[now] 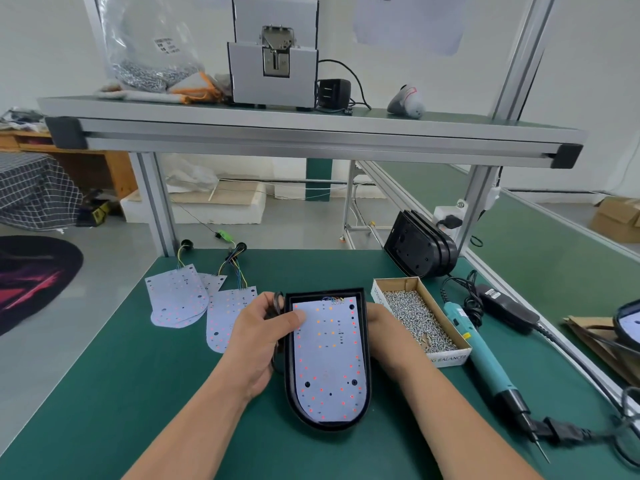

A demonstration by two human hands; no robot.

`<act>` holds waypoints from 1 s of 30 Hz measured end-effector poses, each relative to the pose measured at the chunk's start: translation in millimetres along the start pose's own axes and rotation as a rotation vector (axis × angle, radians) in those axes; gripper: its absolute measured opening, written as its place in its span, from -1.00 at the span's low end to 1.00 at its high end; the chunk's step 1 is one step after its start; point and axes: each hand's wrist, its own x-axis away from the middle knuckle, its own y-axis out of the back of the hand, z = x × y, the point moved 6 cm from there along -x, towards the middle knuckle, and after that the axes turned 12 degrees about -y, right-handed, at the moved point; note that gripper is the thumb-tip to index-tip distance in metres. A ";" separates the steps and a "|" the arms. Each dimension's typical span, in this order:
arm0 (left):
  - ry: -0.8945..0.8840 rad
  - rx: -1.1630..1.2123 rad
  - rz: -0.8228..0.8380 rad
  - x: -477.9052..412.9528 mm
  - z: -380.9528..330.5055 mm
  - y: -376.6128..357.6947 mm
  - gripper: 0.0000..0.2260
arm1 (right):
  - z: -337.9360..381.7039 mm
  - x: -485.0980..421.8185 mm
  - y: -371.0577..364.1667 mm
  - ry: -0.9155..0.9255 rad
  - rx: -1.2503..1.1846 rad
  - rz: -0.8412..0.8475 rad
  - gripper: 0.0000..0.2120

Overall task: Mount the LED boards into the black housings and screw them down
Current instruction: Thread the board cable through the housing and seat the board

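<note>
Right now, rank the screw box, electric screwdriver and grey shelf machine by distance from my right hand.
1. Screw box, beside the right hand.
2. Electric screwdriver, right of the box.
3. Grey machine, up on the shelf.

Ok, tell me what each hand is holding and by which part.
The left hand grips the black housing by its left rim, thumb on the top-left corner of the LED board. The right hand holds the housing's right rim.

White walls (606, 81) and a grey floor (104, 258) surround a green bench (138, 393) under an aluminium shelf (311, 133); a wooden desk (100, 171) stands at left, near a dark rug (34, 271).
</note>
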 end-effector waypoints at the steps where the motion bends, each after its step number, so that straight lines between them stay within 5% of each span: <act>1: -0.006 -0.015 -0.010 -0.3 -0.5 1.0 -0.66 | 1.6 -0.7 1.0 -0.008 -0.174 0.022 -0.74; 4: -0.022 -0.050 -0.041 -1.5 -1.6 3.7 -0.63 | 4.4 -2.0 11.8 -0.076 -0.478 -0.034 -0.59; 6: -0.040 -0.072 -0.053 -2.7 -2.5 5.3 -0.56 | 12.2 0.6 15.2 -0.001 -0.216 -0.084 -0.46; 10: -0.081 -0.157 -0.067 -2.5 -3.8 5.0 -0.59 | 20.6 7.7 11.6 0.103 0.154 -0.183 -0.73; 19: -0.104 -0.303 -0.136 -2.7 -3.1 7.7 -0.61 | 18.4 8.4 8.5 0.099 -0.071 -0.129 -0.79; 30: -0.100 -0.336 0.035 0.1 -12.5 1.7 -0.79 | 19.2 9.2 12.0 0.124 -0.117 -0.169 -0.82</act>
